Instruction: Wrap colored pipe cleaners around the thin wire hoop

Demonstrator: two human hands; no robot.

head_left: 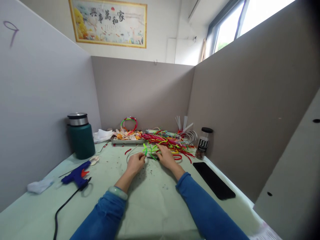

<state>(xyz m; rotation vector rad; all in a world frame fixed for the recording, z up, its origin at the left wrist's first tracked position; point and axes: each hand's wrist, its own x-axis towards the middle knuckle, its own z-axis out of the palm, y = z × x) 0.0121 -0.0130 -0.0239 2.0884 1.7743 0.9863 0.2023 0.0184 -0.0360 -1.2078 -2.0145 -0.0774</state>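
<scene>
Left hand (136, 163) pinches one green strip (145, 150) beside one scissors pair (178, 157).

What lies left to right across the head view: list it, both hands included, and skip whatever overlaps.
Crumpled white cloth → dark teal bottle with a silver-and-black top → left hand → right hand → clear cylindrical jar with a black lid.
</scene>
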